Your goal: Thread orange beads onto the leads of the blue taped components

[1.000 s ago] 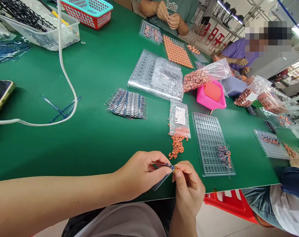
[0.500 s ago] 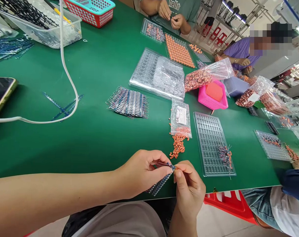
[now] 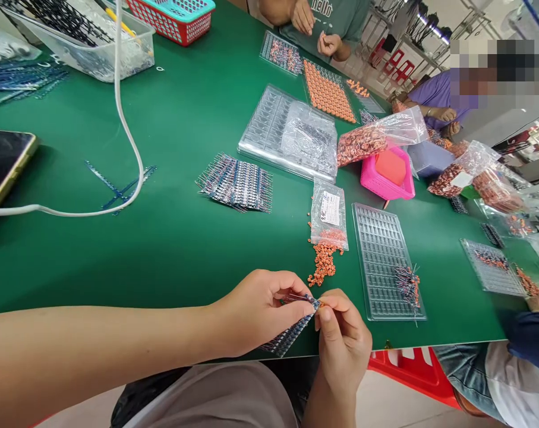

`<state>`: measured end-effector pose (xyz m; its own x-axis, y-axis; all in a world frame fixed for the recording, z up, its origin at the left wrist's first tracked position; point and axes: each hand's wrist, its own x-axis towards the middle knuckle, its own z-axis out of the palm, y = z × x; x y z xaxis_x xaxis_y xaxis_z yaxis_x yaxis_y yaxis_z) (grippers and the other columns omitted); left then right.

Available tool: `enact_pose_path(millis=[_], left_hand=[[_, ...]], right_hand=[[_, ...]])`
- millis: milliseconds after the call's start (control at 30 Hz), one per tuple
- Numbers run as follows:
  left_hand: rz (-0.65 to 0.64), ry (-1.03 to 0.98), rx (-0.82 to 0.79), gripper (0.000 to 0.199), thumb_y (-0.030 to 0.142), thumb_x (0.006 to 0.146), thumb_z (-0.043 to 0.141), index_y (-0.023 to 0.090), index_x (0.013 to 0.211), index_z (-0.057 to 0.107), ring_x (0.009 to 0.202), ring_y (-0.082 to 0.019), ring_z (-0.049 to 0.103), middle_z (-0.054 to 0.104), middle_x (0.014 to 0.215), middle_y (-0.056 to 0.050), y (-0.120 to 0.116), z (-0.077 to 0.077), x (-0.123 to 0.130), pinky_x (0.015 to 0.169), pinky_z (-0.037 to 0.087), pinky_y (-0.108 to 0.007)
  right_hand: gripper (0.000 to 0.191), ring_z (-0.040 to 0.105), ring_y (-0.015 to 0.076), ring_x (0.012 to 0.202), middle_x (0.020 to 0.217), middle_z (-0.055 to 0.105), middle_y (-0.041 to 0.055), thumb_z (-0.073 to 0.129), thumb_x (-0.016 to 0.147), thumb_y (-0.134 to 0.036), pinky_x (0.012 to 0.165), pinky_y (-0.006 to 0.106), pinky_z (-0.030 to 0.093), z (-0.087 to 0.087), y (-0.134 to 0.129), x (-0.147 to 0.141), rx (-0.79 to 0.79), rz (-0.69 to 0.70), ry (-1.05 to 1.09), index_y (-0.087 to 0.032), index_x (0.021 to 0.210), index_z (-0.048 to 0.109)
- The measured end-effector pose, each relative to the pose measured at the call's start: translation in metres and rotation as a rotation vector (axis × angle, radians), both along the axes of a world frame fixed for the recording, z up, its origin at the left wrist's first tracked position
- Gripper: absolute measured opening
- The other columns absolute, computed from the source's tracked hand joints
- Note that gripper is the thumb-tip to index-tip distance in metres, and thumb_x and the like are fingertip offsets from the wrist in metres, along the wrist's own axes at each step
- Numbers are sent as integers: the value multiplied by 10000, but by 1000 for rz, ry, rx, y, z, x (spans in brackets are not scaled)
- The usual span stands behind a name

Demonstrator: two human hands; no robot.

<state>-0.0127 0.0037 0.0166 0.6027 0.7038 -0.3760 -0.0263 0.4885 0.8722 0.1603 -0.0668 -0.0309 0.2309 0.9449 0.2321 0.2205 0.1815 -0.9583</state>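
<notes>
Near the table's front edge, my left hand [image 3: 262, 309] pinches a blue-and-white strip of small parts with thin wire leads [image 3: 291, 336] between thumb and fingers. At the strip's upper right end, my right hand [image 3: 344, 342] has its thumb and forefinger closed on a tiny orange ring [image 3: 321, 304], partly hidden by the fingertips. Just beyond the hands, loose orange rings [image 3: 323, 266] spill from a labelled clear bag [image 3: 330, 208]. A fanned stack of similar wired strips [image 3: 236, 183] lies farther left.
Right of my hands lies a clear ribbed tray [image 3: 380, 255] with a wired bunch [image 3: 408, 285] on it. Beyond are stacked clear trays [image 3: 262, 128] and a pink basket [image 3: 387, 187]. A white cable [image 3: 129, 131] crosses the left side near a phone [image 3: 6, 160]. Co-workers sit around the table.
The view has shifted a little, so the table's things appear slightly farther right. My hands keep nearly the same grip. Across the table, a co-worker's hands have moved slightly apart.
</notes>
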Motion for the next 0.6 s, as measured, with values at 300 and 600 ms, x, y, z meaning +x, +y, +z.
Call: enact_pose_path(millis=[300,600], left_hand=[[12,-20,-19,113,259,781,689,155,820,669,672,-123,544,627,708,30,-1,0,1,640,431,-241],[-36,-1,-8,157,314,824,667,159,821,688,612,-111,461,568,652,44,-1,-1,-2,580,370,-231]], right_hand=[[60,496,121,610,744,556,-9,631,954,-246,559,263,379,0,1,-1,3,-9,-18,-214,932,676],[44,495,118,618,762,553,-8,649,943,-234,545,254,369,0,2,2,-4,32,41,-226,952,692]])
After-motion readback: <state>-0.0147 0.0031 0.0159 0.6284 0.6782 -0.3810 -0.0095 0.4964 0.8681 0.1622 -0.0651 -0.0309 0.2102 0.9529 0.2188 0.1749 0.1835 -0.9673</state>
